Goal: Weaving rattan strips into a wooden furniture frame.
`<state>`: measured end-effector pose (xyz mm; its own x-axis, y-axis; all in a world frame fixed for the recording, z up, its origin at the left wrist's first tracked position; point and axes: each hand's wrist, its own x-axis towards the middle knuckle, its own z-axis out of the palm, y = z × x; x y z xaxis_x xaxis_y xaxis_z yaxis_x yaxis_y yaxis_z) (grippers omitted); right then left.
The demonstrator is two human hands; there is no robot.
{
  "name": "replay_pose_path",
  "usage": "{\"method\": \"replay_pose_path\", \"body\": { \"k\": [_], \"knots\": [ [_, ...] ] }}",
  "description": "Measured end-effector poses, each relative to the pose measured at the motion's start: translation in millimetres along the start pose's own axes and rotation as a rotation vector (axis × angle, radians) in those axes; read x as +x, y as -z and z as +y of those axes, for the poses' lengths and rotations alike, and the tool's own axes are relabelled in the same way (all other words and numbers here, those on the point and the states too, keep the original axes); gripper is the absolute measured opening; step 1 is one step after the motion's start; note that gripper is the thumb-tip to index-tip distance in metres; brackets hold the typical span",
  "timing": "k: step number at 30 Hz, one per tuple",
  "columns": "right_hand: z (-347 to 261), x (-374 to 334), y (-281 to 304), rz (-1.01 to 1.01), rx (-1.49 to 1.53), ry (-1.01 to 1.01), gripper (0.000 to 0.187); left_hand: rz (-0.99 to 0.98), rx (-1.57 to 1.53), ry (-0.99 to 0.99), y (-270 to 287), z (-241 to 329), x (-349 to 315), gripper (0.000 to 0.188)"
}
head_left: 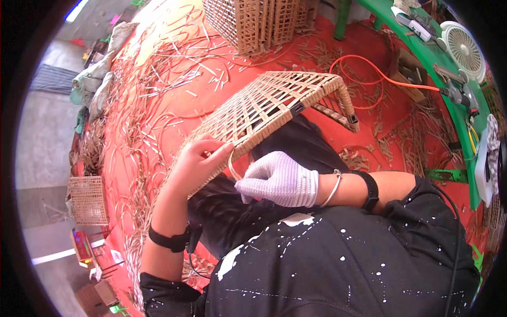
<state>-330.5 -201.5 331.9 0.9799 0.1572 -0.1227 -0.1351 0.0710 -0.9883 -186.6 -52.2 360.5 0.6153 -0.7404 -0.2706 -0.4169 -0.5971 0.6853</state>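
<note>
A woven rattan frame (266, 105) with an open lattice lies tilted across my lap, its wrapped edge running toward the far right. My bare left hand (198, 161) grips the near part of that edge, thumb on top and fingers partly hidden behind it. From the edge a thin rattan strip (232, 166) curves down to my right hand (277, 179). That hand wears a pale knitted glove, and its fingers are closed on the strip just below the frame.
Cut rattan strips (142, 174) litter the red floor covering (174, 105). A larger woven basket (253, 24) stands at the far side. On the right, a green bench (449, 68) carries a small fan (463, 52) and a tool with an orange hose (391, 80). Another lattice panel (88, 201) is at left.
</note>
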Motion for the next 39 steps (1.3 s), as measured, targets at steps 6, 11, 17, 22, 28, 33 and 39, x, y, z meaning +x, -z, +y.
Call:
{"method": "replay_pose_path", "body": {
  "k": [6,11,17,22,28,33,39],
  "knots": [
    [0,-2,0,0.010,0.068,0.005,0.029,-0.081,-0.372,0.407,1,0,19,0.024],
    [3,-3,-6,0.059,0.107,0.029,0.025,-0.022,-0.550,0.307,-6,-5,16,0.022],
    [10,-3,-8,0.193,-0.105,0.230,0.020,0.167,-0.575,0.230,-14,-9,21,0.019],
    [11,-8,-5,0.274,-0.124,0.206,0.019,0.253,-0.413,0.080,-8,-10,34,0.019],
    [8,-10,-1,0.255,-0.252,0.244,0.020,0.031,-0.407,-0.171,-7,-15,57,0.023],
    [15,-7,4,0.332,-0.190,0.140,0.021,0.157,-0.257,-0.174,-15,-27,80,0.020],
    [11,3,17,0.369,-0.131,0.090,0.023,0.566,-0.154,-0.226,-23,-45,111,0.021]
  ]
}}
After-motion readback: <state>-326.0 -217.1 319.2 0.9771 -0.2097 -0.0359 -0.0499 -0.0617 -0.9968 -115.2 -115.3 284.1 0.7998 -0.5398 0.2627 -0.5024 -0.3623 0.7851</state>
